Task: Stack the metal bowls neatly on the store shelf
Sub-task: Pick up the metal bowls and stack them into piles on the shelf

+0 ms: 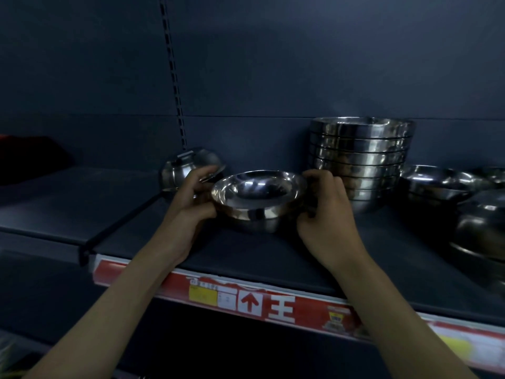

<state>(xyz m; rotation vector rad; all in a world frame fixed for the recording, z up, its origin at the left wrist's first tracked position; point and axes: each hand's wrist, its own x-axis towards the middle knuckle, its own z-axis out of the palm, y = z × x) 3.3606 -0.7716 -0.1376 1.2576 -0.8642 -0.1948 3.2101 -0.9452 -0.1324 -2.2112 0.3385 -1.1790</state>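
My forearms reach in over the red price strip (273,302) on the shelf (246,255). My left hand (191,203) and right hand (325,214) grip opposite sides of one upright metal bowl (259,198), fingers curled on its rim. I cannot tell whether it touches the shelf. The tall bowl stack (360,160) stands just right of it. An overturned bowl (188,166) lies tilted behind my left hand.

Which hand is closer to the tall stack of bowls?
Right. The right hand grips the rim of the front bowl right beside the stack; the left hand grips the opposite rim, with that bowl between it and the stack.
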